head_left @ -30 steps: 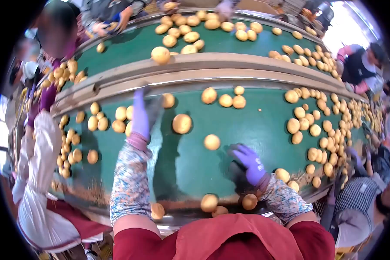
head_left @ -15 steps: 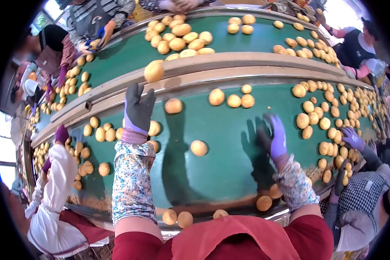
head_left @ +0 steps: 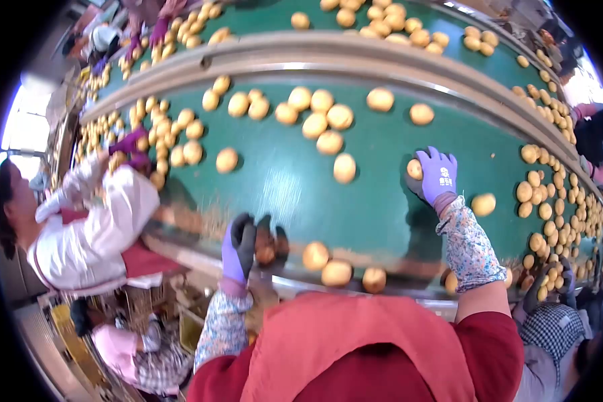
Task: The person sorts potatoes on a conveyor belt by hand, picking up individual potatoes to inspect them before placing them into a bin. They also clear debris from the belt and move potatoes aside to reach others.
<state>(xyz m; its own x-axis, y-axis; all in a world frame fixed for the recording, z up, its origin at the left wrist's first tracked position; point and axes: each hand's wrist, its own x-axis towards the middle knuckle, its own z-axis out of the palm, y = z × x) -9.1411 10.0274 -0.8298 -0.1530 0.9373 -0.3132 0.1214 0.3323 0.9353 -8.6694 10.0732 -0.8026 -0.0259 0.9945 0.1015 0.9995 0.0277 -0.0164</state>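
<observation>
Round yellow-brown potatoes lie scattered on a green belt (head_left: 275,194). My right hand (head_left: 437,175), in a purple and grey glove, has its fingers round a potato (head_left: 415,169) over the belt's right half. Another potato (head_left: 484,204) lies just right of that wrist. Near the belt's front edge my left hand (head_left: 240,244), gloved alike, is raised with its fingers partly bent; a dark potato (head_left: 264,248) lies in shadow beside it. What the left fingers hold, if anything, does not show. Several potatoes (head_left: 336,273) rest along the front edge between my arms.
A wooden divider (head_left: 301,55) separates this belt from a second one (head_left: 261,19) with more potatoes. A person in white (head_left: 90,248) works at the left, another in a checked top (head_left: 549,328) at the lower right. Crates (head_left: 147,301) stand below left.
My left hand has come down from the divider to the front edge. My right hand has closed round a potato. The view has shifted, and the potato above my left hand is no longer there.
</observation>
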